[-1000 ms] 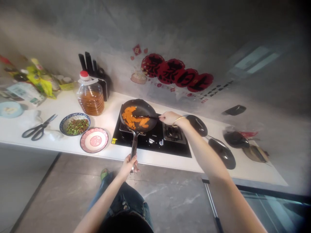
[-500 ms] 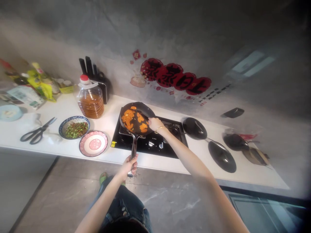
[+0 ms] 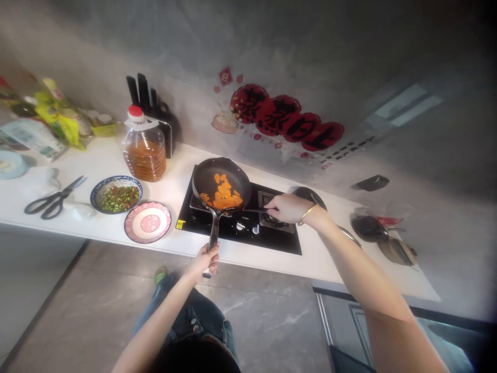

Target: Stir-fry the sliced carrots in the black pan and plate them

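A dark frying pan (image 3: 240,173) sits over the left side of the black gas stove (image 3: 267,241). My left hand (image 3: 207,259) is wrapped round its long metal handle, near the handle's end. Orange carrot slices (image 3: 223,197) lie heaped in the near half of the pan. To the right of the pan, my right hand (image 3: 285,209) grips the end of a black spatula (image 3: 254,210). The spatula reaches left over the pan's near rim, and its head is partly hidden among the slices.
Left of the stove are a pink-rimmed plate (image 3: 147,223), a patterned bowl (image 3: 116,194) of chopped green and red bits, scissors (image 3: 54,198), an oil jug (image 3: 144,150) and a knife block (image 3: 171,137). Dark lids (image 3: 310,195) and another pan (image 3: 368,228) lie at the right.
My right hand has moved right and slightly down with the spatula, off the far right side of the pan. The carrot slices have gathered toward the near side. My left hand keeps its grip.
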